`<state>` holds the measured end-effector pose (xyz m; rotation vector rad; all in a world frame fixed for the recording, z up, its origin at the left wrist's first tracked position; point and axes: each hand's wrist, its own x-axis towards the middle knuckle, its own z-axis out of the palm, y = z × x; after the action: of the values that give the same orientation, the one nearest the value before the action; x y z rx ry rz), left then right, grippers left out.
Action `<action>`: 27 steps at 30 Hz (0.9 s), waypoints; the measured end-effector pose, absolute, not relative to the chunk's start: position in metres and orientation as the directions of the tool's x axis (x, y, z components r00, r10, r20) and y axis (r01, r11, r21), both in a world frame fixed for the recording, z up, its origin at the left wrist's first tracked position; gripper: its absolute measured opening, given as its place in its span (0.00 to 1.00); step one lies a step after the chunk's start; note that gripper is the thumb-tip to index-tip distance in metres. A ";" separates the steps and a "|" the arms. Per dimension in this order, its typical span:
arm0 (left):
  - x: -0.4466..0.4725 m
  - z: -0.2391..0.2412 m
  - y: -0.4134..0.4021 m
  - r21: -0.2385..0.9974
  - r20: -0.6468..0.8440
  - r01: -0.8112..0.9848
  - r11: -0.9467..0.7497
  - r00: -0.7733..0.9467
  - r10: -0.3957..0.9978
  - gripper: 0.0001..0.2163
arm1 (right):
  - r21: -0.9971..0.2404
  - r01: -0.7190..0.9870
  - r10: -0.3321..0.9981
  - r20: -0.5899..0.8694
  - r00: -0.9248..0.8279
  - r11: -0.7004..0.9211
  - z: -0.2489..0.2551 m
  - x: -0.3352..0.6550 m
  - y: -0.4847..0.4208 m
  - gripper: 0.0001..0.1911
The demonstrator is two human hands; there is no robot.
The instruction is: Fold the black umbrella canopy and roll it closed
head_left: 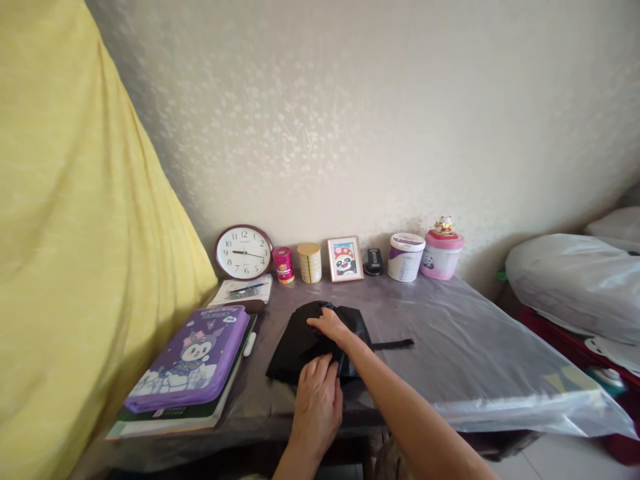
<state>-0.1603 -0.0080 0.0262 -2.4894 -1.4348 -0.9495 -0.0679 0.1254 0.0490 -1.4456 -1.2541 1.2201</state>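
Observation:
A black, shiny fabric item (297,340), loosely folded and bag-like, lies on the table with a dark strap (395,345) sticking out to its right. I cannot make out its exact kind. At its near edge, my left hand (319,393) has its fingers bent and pressed together on the fabric. My right hand (331,327) reaches across the middle of it, fingers closed on gathered black fabric near the far edge, the thumb pointing left. Some of the right fingers are hidden in the folds.
Left of the fabric, a purple cartoon case (195,360) rests on books (220,407). Along the wall stand a clock (245,252), a pink can (283,265), a yellow-lidded can (310,263), a framed picture (345,259) and two tubs (406,259). A yellow curtain (75,233) hangs left.

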 end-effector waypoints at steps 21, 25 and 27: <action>-0.166 0.034 -0.008 0.143 0.567 0.948 -0.284 0.157 0.809 0.12 | -0.990 0.134 0.979 -0.075 -0.189 -0.050 0.032 -0.072 0.130 0.07; -0.167 0.045 -0.012 0.145 0.554 0.941 -0.307 0.180 0.813 0.13 | -0.985 0.169 0.976 -0.067 -0.206 -0.031 0.032 -0.070 0.130 0.07; -0.164 0.040 -0.010 0.137 0.576 0.918 -0.372 0.232 0.784 0.12 | -0.981 0.195 0.975 -0.056 -0.214 -0.013 0.032 -0.070 0.129 0.07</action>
<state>-0.1641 -0.0095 0.0405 -2.2731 -1.6052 -0.8466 -0.0698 0.1292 0.0323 -1.2670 -1.5023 1.3003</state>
